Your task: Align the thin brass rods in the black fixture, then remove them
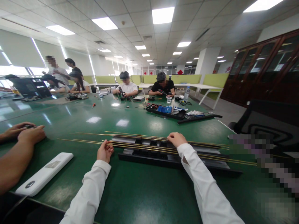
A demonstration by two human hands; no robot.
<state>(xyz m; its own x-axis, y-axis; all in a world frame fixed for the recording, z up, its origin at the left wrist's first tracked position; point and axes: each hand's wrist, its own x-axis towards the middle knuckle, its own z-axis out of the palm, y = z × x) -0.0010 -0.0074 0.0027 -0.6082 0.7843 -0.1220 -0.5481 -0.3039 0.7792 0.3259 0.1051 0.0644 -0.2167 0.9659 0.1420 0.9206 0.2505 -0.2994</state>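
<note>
My left hand point(105, 151) pinches thin brass-coloured rods point(144, 147), my right hand point(177, 139) the rear ones. They look light and springy, best gripped at spread points.

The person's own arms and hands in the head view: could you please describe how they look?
Both arms wear long, loose white sleeves with creased fabric and plain cuffs; the right cuff shows a slit. The left hand and right hand are ungloved.
</note>
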